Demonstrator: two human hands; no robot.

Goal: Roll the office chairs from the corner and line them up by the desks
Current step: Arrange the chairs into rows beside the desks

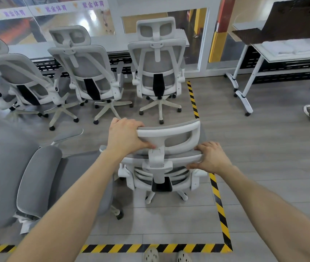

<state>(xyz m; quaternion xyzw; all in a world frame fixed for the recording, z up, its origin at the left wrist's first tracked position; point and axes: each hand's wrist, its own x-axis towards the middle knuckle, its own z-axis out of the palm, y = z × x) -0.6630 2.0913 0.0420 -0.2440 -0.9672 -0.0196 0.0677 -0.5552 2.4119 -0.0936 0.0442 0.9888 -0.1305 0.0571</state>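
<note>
Chair (166, 163) sits right in front of the person, back facing them; left hand (125, 137) grips headrest (171, 136) corner, right hand (211, 157) grips backrest top edge.

office chairs (158, 67): six, perhaps, the far-left one being cut off; all left of striped floor tape (219, 203) | hands (126, 137): two | wheeled table (254, 73): one, right of tape | woven basket (292, 17): one, right of tape

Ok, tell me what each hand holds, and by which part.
Both hold one office chair: the left hand grips the left end of its headrest, the right hand the right end of its backrest rim.
</note>
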